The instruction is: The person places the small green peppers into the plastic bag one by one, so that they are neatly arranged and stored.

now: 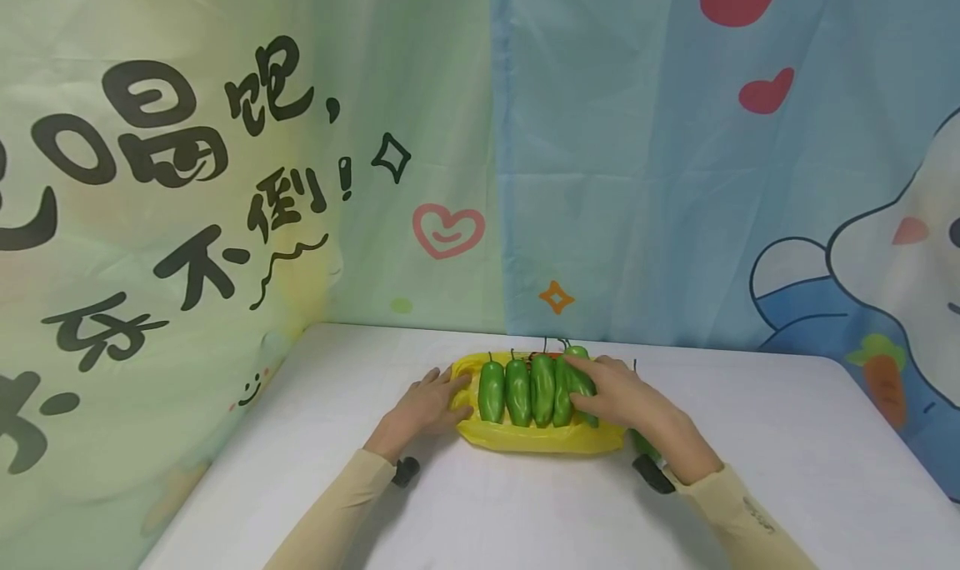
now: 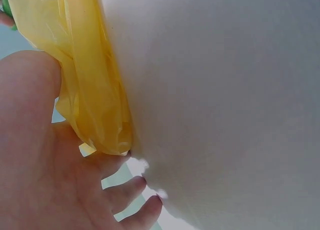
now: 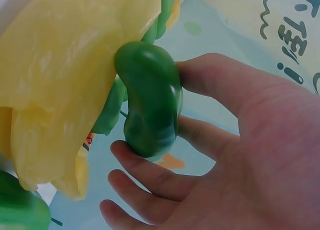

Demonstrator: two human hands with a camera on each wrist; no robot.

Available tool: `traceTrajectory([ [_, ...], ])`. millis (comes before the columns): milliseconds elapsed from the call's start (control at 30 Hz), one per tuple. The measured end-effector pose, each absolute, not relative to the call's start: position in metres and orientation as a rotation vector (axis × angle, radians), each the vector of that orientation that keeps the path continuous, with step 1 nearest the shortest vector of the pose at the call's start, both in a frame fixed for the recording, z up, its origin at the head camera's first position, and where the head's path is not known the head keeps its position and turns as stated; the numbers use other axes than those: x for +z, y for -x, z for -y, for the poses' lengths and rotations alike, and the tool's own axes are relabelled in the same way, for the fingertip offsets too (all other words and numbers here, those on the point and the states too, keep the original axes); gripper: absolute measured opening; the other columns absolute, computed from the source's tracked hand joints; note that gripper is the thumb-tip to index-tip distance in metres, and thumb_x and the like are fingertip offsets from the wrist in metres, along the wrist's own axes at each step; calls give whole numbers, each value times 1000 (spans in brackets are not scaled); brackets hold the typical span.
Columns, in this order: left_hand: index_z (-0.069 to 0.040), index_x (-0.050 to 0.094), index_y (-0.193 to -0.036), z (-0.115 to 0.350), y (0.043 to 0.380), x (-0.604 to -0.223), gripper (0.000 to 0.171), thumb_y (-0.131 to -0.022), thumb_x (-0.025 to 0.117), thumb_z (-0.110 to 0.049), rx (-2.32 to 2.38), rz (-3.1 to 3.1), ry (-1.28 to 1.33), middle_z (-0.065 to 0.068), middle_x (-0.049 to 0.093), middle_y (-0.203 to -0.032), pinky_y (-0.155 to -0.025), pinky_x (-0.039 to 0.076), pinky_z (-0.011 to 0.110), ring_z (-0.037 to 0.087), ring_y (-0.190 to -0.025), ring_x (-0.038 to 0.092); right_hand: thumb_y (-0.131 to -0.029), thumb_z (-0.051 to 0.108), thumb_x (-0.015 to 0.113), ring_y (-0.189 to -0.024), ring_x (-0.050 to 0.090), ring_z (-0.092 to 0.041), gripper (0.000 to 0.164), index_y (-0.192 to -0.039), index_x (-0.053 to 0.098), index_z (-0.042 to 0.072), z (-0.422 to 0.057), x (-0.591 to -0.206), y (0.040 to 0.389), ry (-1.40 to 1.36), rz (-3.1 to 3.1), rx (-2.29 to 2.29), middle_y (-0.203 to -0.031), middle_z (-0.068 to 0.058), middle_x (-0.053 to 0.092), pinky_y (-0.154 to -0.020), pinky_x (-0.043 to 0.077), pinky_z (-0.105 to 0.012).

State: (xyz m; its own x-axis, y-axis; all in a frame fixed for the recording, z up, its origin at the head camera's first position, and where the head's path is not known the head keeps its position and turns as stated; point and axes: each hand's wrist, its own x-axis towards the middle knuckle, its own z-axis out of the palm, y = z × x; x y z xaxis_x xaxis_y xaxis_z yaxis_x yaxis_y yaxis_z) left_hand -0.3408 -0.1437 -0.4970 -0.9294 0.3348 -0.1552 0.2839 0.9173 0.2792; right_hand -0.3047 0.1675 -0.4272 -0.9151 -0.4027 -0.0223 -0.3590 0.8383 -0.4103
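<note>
A yellow plastic bag lies spread on the table, with several green peppers standing in a row in it, stems toward the back. My right hand pinches one more green pepper between thumb and fingers at the right end of the row. In the right wrist view that pepper hangs right beside the bag's edge. At the bag's left end my left hand has its fingers spread, thumb and index finger touching the yellow film. Its other fingers rest close to the table.
Another green pepper lies on the white table under my right forearm. Something red shows behind the row. A printed curtain hangs behind the table's back edge and along its left side.
</note>
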Motion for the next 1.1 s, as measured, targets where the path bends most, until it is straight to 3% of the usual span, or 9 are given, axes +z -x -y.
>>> traceTrajectory([
  [833,-21,42,-154,143,341,-494,62,-100,56,-46,351,-2871,-452,14,33,-164,-123,26,59,42,-152,26,-94,22,66,-115,56,-42,62,-152,45,14,-153,-427,316,590,-2900,-564,-131,-27,58,-82,52,-52],
  [1100,-22,41,-155,143,341,-495,62,-99,56,-46,356,-2867,-441,13,32,-164,-123,25,60,41,-152,25,-96,25,65,-127,50,-47,62,-153,43,14,-147,-429,318,570,-2877,-603,-140,-29,52,-97,49,-62],
])
